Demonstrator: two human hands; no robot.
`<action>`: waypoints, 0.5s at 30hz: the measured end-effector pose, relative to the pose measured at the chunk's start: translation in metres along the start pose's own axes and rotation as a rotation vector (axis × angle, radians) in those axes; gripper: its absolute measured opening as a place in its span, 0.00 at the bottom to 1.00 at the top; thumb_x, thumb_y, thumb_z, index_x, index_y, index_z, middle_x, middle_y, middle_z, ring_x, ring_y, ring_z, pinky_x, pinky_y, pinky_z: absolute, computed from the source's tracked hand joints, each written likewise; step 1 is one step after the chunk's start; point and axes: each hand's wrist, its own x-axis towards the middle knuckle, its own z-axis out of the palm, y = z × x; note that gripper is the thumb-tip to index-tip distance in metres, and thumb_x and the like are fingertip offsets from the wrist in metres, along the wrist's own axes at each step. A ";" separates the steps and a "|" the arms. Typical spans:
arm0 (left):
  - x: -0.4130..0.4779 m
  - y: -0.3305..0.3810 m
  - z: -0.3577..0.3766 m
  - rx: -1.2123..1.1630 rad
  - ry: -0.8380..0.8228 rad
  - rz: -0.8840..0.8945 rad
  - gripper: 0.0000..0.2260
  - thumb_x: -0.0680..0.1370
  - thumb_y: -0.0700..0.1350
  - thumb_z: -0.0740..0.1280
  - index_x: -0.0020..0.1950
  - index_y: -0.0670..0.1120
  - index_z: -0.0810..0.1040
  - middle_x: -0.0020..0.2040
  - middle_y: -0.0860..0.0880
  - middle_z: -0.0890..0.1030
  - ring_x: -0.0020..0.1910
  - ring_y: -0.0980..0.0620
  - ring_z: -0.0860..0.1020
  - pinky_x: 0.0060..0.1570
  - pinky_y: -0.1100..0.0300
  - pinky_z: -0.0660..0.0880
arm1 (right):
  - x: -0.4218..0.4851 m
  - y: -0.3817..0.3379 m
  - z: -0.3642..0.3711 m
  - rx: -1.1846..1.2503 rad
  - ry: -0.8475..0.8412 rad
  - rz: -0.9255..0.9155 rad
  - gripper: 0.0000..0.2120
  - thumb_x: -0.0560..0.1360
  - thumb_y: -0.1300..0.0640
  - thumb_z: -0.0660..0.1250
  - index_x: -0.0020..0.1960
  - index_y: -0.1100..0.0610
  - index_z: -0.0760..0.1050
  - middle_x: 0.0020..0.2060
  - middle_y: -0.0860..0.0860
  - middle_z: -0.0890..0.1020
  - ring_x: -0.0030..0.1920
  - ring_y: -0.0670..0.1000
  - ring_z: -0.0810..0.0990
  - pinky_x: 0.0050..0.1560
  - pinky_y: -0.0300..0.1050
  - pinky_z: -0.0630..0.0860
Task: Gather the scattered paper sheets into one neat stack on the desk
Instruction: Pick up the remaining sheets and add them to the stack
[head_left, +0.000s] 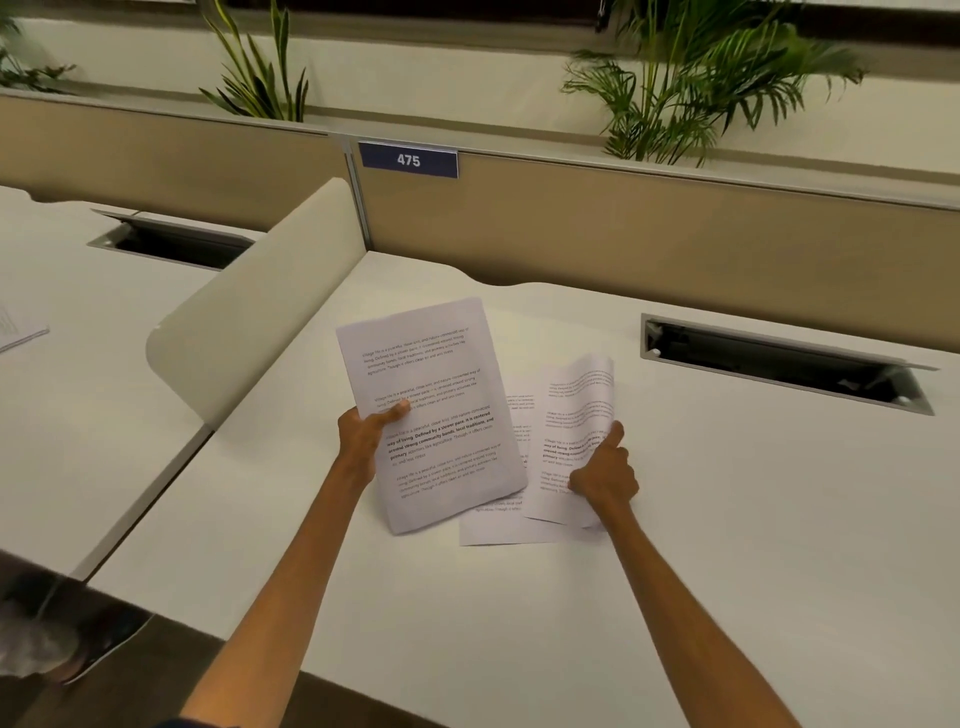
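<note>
Divider L, slot R | L grip holds sheet | R grip holds curled sheet

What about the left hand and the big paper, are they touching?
Touching. The head view shows the left hand gripping the big paper at its left edge, thumb pressed on the printed side.

left hand: fingers hidden behind its raised sheet, thumb alone showing. flat sheet on the desk: mostly covered by that sheet and the curled sheet, whose print is too small to read. paper at far left: cut off by the view's edge.
</note>
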 end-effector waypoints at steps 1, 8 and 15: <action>0.001 0.000 0.000 0.003 0.002 -0.004 0.16 0.71 0.36 0.77 0.58 0.42 0.81 0.50 0.45 0.88 0.44 0.44 0.87 0.36 0.51 0.84 | -0.004 -0.003 0.004 0.005 0.017 -0.019 0.50 0.69 0.59 0.74 0.79 0.56 0.44 0.64 0.60 0.73 0.62 0.62 0.76 0.60 0.57 0.76; 0.004 0.004 -0.019 0.006 0.031 -0.025 0.15 0.70 0.36 0.77 0.55 0.44 0.82 0.47 0.48 0.88 0.43 0.45 0.87 0.35 0.53 0.83 | -0.017 -0.013 0.019 -0.023 0.015 -0.035 0.41 0.69 0.57 0.73 0.75 0.59 0.54 0.67 0.59 0.70 0.68 0.60 0.67 0.63 0.60 0.70; 0.003 0.002 -0.028 -0.016 0.055 -0.027 0.15 0.70 0.36 0.77 0.55 0.45 0.82 0.47 0.48 0.88 0.43 0.46 0.88 0.35 0.53 0.83 | -0.012 -0.018 0.015 -0.057 -0.026 0.069 0.60 0.63 0.42 0.79 0.78 0.58 0.42 0.71 0.60 0.65 0.70 0.60 0.63 0.64 0.61 0.66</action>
